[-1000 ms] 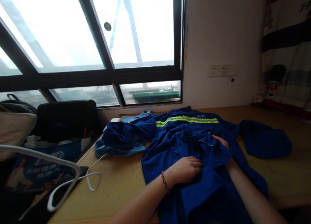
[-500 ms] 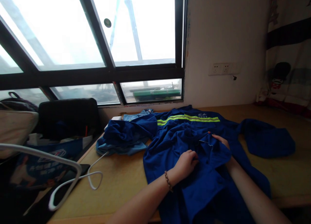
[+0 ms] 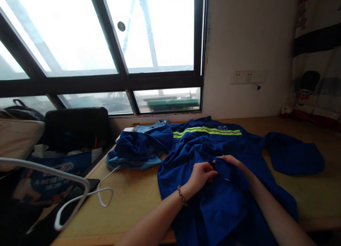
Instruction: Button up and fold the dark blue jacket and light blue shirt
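Observation:
A dark blue work jacket (image 3: 186,157) with a yellow-green reflective stripe across it lies spread on the table, its lower part hanging toward me. My left hand (image 3: 200,175), with a braided bracelet on the wrist, pinches the cloth near the jacket's middle. Close beside it, my right hand (image 3: 231,161) grips a folded-over edge of the same jacket, with the cloth bunched under its fingers. The two hands' fingertips nearly meet. One sleeve (image 3: 295,153) lies out to the right. Folds of cloth hide some of my fingertips.
More blue clothing (image 3: 138,146) is heaped on the table's left side. A white cable (image 3: 105,192) loops over the yellowish tabletop (image 3: 133,203), and a white tubular frame (image 3: 66,175) juts in at left. A black chair (image 3: 77,127) and a blue bag (image 3: 57,178) stand beyond the left edge.
My right hand has moved left, folding the jacket's edge over toward my left hand. My left hand has shifted slightly and its fingers now pinch the cloth near the right fingertips.

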A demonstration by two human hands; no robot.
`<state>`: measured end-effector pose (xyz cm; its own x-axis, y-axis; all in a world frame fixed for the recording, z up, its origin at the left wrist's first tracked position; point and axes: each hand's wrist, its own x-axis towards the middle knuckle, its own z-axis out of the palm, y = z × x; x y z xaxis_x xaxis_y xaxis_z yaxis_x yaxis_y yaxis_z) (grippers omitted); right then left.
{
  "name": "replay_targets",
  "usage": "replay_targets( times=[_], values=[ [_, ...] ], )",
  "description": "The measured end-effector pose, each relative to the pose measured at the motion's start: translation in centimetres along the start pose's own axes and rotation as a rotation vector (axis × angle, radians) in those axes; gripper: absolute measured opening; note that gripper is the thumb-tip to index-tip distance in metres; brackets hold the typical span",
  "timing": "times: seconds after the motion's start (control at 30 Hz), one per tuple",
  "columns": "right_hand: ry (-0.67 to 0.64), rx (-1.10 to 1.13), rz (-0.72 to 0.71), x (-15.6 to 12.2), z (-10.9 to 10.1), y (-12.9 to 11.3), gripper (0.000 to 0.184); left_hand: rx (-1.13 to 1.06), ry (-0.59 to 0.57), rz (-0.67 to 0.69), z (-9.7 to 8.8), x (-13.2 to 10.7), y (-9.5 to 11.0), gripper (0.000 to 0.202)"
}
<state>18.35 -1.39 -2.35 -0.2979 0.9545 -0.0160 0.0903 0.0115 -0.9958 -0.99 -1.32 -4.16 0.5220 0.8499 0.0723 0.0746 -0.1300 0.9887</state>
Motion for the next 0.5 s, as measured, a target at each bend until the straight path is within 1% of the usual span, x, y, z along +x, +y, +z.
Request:
replay_targets(
  times=[0.03,0.07,0.1,0.17,0.27,0.37,0.5],
  values=[
    [-0.084,0.06,0.071,0.1,0.5,-0.2,0.048,-0.074,0.005,-0.05,0.0,0.1,0.0,0.026],
    [-0.138,0.118,0.122,0.1,0.9,-0.3,0.049,-0.142,0.008,-0.101,0.0,0.2,0.0,0.026],
    [-0.156,0.168,0.151,0.1,1.3,-0.4,0.048,-0.208,0.011,-0.147,0.0,0.3,0.1,0.026],
    [-0.123,0.229,0.168,-0.2,1.7,-0.5,0.045,-0.337,0.008,-0.215,0.0,0.2,0.5,0.025],
    [-0.07,0.249,0.166,-0.5,1.7,-0.4,0.038,-0.479,0.035,-0.248,0.0,0.0,1.3,0.027],
    [-0.065,0.185,0.151,-0.2,1.1,-0.1,0.033,-0.507,0.104,-0.247,0.3,-0.2,1.5,0.026],
    [-0.028,0.15,0.149,0.5,0.5,0.8,0.033,-0.514,0.171,-0.215,0.5,-0.2,1.5,0.025]
  ],
)
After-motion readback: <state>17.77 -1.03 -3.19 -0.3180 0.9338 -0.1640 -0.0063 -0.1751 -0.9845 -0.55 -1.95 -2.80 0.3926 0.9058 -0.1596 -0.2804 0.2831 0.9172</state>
